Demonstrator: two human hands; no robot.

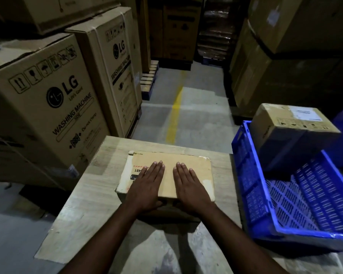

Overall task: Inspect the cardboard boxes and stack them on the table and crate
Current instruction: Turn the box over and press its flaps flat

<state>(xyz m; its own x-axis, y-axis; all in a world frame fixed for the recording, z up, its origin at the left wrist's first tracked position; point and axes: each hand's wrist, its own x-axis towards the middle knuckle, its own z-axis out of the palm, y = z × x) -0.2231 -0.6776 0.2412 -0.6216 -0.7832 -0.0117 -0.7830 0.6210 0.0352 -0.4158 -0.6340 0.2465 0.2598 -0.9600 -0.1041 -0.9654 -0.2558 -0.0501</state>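
Note:
A flat cardboard box [194, 171] lies on the pale wooden table [99, 194] in front of me. My left hand [147, 184] and my right hand [190, 184] both rest flat on its top, fingers straight and pointing away, with the thumbs down over the near edge. To the right stands a blue plastic crate [285, 204] with slotted walls. A second cardboard box [291, 131] with a white label sits tilted in the crate's far corner, leaning over the rim.
Large washing machine cartons [48, 107] are stacked along the left. Tall cartons [285, 66] rise on the right behind the crate. A concrete aisle with a yellow line [175, 111] runs ahead between them, with pallets [149, 80] and more cartons at its far end.

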